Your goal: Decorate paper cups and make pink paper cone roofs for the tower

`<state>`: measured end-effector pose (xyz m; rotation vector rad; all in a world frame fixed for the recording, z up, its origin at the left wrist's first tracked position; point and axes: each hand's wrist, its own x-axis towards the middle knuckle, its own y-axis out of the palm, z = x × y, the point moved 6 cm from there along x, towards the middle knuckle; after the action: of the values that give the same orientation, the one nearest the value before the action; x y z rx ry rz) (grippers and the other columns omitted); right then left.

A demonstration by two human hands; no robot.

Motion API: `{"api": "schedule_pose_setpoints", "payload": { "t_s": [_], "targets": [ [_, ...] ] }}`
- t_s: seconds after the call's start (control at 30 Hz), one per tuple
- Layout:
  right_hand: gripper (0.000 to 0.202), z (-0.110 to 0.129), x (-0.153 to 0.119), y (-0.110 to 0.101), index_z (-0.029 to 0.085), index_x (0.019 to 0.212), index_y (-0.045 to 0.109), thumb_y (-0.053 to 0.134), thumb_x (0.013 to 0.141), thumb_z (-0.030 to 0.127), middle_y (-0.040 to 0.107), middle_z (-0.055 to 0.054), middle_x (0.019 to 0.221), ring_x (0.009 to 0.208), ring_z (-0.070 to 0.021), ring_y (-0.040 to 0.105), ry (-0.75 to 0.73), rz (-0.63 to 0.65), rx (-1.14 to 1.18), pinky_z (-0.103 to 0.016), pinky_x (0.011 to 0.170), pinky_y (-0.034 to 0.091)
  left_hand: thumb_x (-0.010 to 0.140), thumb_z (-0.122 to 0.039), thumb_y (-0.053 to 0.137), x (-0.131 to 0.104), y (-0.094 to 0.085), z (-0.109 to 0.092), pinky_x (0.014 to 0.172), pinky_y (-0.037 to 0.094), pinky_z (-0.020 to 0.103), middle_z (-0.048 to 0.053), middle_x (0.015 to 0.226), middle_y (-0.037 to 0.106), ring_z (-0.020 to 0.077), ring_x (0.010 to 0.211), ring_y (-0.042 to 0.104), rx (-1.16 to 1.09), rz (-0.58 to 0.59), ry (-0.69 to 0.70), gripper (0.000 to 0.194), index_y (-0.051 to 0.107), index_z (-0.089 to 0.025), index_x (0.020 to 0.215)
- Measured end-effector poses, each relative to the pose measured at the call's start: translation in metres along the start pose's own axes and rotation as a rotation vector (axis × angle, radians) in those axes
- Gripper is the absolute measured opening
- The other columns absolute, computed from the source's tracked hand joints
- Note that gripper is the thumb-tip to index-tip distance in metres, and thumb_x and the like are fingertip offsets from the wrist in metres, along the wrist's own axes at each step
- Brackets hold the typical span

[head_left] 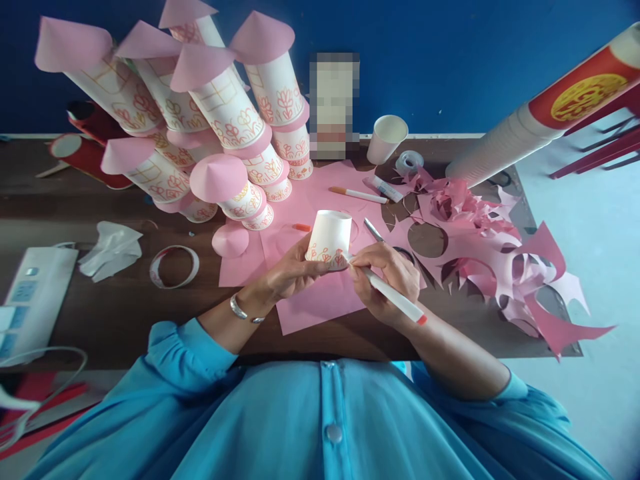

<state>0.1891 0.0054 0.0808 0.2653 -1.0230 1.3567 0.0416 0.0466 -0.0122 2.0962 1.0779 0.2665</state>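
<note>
A white paper cup (331, 231) with red flower drawings along its lower edge is held by my left hand (296, 270), its fingers wrapped round the cup's lower left side. My right hand (387, 279) grips a white marker (397, 299) with a red end, and its tip meets the drawn band near the cup's bottom edge. Both hands are above pink paper sheets (320, 307) on the dark table (190, 333). Just beyond the right hand lies a silver pen-like tool (374, 230). An orange-and-white marker (359, 195) rests farther back.
Pink-roofed cup towers (230, 113) crowd the back left. Pink paper scraps (480, 247) cover the right side. A tall stack of cups (505, 147) leans at the back right, near a tape roll (409, 162) and an upright cup (387, 140). A power strip (37, 300) sits far left.
</note>
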Motion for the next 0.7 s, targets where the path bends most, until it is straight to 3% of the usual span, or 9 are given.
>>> {"api": "schedule_pose_setpoints", "payload": {
  "t_s": [0.43, 0.7],
  "targets": [
    [0.02, 0.0014, -0.0005, 0.0014, 0.024, 0.097, 0.062, 0.065, 0.091, 0.006, 0.072, 0.001, 0.079, 0.068, -0.0141, 0.072, 0.013, 0.014, -0.018, -0.025, 0.061, 0.056, 0.077, -0.017, 0.09, 0.0012, 0.0011, -0.0015, 0.07, 0.056, 0.021, 0.0, 0.085, 0.076, 0.0121, 0.073, 0.072, 0.011, -0.029, -0.006, 0.033, 0.071, -0.02, 0.104],
    [0.017, 0.0023, 0.0011, 0.0017, 0.025, 0.098, 0.063, 0.065, 0.092, 0.009, 0.074, 0.001, 0.078, 0.067, -0.0162, 0.074, 0.001, 0.02, -0.031, -0.027, 0.061, 0.058, 0.08, -0.017, 0.088, 0.0012, 0.005, -0.0033, 0.071, 0.055, 0.022, 0.0, 0.086, 0.077, 0.0121, 0.074, 0.072, -0.001, -0.003, -0.002, 0.028, 0.073, -0.02, 0.103]
  ]
}}
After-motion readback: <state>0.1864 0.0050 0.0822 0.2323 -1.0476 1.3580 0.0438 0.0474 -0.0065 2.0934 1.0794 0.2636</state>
